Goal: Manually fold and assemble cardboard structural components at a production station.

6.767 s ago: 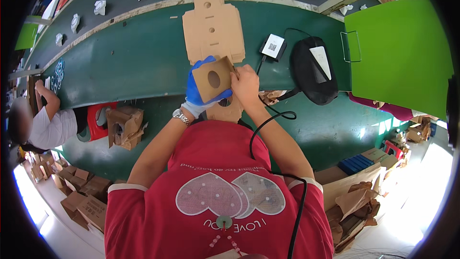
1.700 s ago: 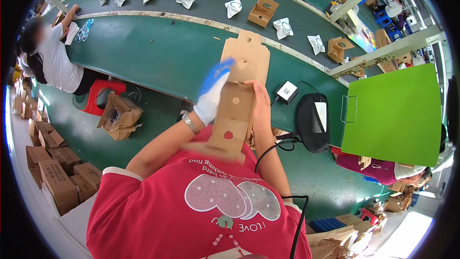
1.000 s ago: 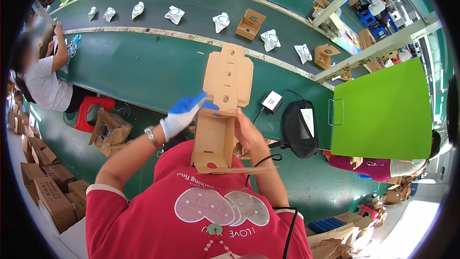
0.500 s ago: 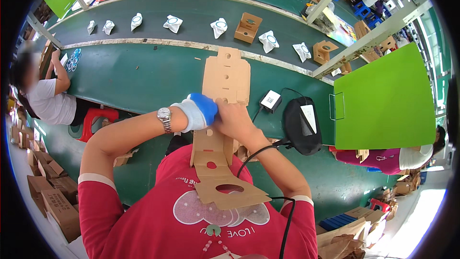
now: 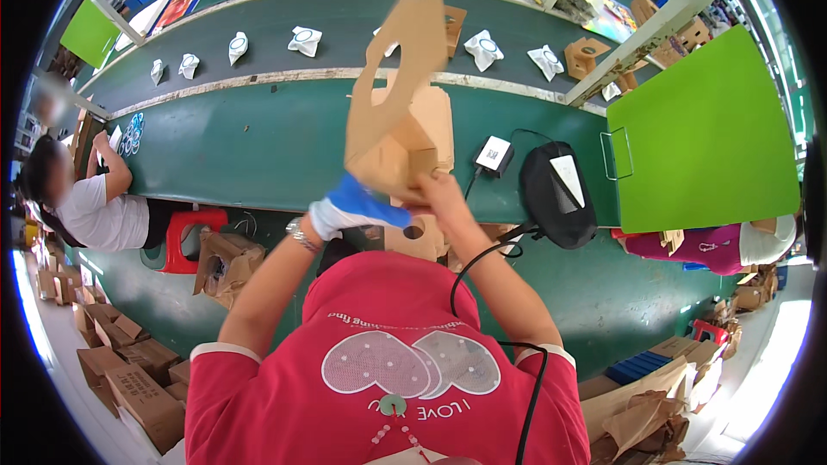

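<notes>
Both hands hold a brown cardboard box insert [image 5: 418,56], partly folded and raised over the bench's near edge. Its upright panel has a large oval cut-out and is a little blurred. My left hand [image 5: 355,207], in a blue and white glove, closes on its lower left side. Bare, my right hand [image 5: 439,195] grips the lower right corner, with some fingers hidden behind cardboard. Behind the insert, flat cardboard blanks [image 5: 441,125] lie stacked on the green bench [image 5: 301,133]. Below my hands another cardboard piece [image 5: 415,243] with a round hole shows at the bench edge.
White wrapped bundles [image 5: 304,41] and folded cardboard boxes [image 5: 586,53] sit on the far belt. To the right are a white boxy device [image 5: 494,155], a black mesh pouch [image 5: 556,189] with a cable, and a green board [image 5: 706,138]. A co-worker [image 5: 95,189] sits at left.
The cardboard insert has swung up from against my shirt to stand over the bench, its oval cut-out now on top. My gloved left hand has shifted down and left to its underside.
</notes>
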The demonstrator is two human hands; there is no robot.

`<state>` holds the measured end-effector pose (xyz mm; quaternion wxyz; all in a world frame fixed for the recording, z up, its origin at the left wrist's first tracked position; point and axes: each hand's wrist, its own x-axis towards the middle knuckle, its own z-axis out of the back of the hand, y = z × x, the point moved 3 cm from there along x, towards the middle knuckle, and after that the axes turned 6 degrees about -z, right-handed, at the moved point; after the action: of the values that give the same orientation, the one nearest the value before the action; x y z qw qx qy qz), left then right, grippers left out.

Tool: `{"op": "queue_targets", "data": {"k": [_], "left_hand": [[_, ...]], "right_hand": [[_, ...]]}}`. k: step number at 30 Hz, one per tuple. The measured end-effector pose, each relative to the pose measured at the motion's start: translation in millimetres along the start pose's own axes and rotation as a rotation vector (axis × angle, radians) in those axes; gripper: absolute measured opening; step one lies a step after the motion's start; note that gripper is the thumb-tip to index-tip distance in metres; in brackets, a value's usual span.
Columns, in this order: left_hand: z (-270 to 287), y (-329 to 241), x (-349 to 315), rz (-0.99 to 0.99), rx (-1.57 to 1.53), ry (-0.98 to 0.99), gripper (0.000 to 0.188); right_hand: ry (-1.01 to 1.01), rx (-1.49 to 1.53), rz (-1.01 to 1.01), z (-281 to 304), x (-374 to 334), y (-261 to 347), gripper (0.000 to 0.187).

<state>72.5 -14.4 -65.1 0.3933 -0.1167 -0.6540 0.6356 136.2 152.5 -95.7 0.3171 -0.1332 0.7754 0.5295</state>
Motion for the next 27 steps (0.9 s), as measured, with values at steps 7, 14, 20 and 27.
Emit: {"op": "queue_targets", "data": {"k": [7, 14, 20, 27], "left_hand": [[-7, 24, -27, 0.239, -0.535, -0.45, 0.041], [-41, 19, -33, 0.305, -0.919, -0.505, 0.024], [-33, 19, -47, 0.497, -1.147, -0.459, 0.043], [-40, 15, -69, 0.703, -1.15, -0.288, 0.047]], "right_hand": [[0.148, -0.015, 0.042, -19, -21, -11, 0.056], [-0.008, -0.231, 0.598, -4, -58, -15, 0.083], [0.248, -0.052, 0.44, 21, -49, -31, 0.075], [0.271, 0.388, 0.199, -6, -36, -36, 0.057]]}}
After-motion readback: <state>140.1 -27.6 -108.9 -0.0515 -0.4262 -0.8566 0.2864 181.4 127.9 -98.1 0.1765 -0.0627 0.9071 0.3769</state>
